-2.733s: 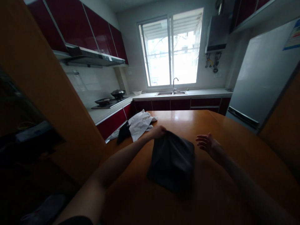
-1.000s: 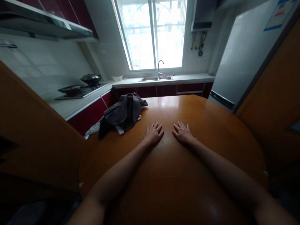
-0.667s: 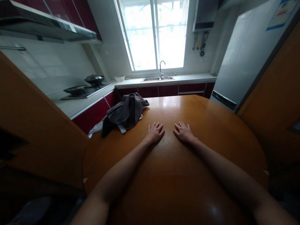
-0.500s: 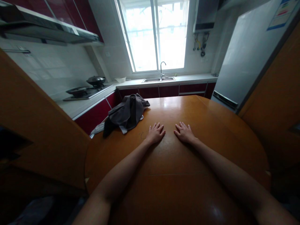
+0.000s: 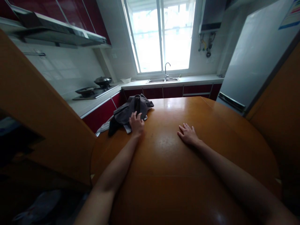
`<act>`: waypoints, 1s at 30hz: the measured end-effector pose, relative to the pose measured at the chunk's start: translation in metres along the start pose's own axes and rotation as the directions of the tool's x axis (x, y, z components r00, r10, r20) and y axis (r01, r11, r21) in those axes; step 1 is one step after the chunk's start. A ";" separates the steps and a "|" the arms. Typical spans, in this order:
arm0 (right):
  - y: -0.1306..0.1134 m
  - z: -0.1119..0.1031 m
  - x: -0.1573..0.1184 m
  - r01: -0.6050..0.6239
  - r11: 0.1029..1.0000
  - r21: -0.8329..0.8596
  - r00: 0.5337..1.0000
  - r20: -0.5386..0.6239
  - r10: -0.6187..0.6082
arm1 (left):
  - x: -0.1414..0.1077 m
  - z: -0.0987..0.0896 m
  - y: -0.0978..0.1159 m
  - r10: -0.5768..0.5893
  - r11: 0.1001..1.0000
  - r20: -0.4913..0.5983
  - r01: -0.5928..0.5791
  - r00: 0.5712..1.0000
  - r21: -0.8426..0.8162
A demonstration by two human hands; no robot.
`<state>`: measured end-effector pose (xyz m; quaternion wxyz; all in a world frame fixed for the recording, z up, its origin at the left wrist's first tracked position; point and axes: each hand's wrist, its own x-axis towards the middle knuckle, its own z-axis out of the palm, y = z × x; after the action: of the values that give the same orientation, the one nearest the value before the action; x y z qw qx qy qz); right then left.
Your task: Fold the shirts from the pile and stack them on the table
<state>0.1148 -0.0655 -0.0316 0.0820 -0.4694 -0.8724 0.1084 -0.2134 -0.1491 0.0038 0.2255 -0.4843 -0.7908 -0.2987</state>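
Note:
A rumpled heap of dark grey clothing (image 5: 125, 113) lies at the far left of the wooden table (image 5: 168, 159), with paler cloth showing at its lower edges. My left hand (image 5: 137, 124) is over the heap's near right side, fingers spread and slightly bent. Whether the fingertips touch the fabric I cannot tell; nothing shows in their grasp. Further right, my right hand (image 5: 188, 134) rests palm down on the tabletop, its fingers apart and holding nothing.
Beyond the table a counter carries a sink (image 5: 163, 80) with a tall faucet (image 5: 166, 70) below the window. Pans sit on the stove (image 5: 96, 92) at left. A fridge (image 5: 253, 56) stands at right. Wooden panels flank the table on both sides.
My left hand has lifted from the tabletop and moved left and forward to the clothing. My right hand stays on the table. The whole view has shifted slightly.

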 end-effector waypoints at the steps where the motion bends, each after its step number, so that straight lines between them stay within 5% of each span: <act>1: 0.000 0.000 0.000 0.001 1.000 0.001 1.000 0.001 -0.001 | 0.002 -0.002 -0.012 -0.066 0.996 -0.053 0.068 0.996 0.049; 5: 0.000 -0.001 0.000 -0.001 1.000 0.005 1.000 0.005 0.001 | 0.002 -0.004 -0.043 -0.283 0.954 -0.017 0.284 0.959 0.102; 9: 0.000 -0.001 -0.001 0.002 1.000 0.008 1.000 -0.001 -0.002 | 0.003 -0.003 -0.046 -0.246 0.967 0.055 0.242 0.968 0.081; 19: -0.001 -0.002 -0.001 0.002 1.000 0.004 1.000 -0.005 -0.002 | -0.005 -0.005 0.008 0.161 0.960 -0.027 -0.163 0.987 -0.227; 25: -0.002 -0.002 -0.002 -0.001 1.000 0.002 1.000 -0.006 0.001 | -0.034 0.012 0.055 0.439 0.837 0.143 -0.346 0.887 -0.423; 28: -0.001 0.001 0.000 0.000 1.000 -0.001 1.000 -0.006 0.000 | -0.041 0.016 0.063 0.537 0.803 0.274 -0.384 0.797 -0.456; 30: 0.001 0.002 0.000 -0.001 1.000 0.000 1.000 -0.002 0.001 | -0.041 0.015 0.062 0.531 0.808 0.296 -0.368 0.794 -0.461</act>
<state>0.1147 -0.0649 -0.0340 0.0828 -0.4701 -0.8721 0.1078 -0.1409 -0.1431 -0.0177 0.0216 -0.7471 -0.6054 -0.2735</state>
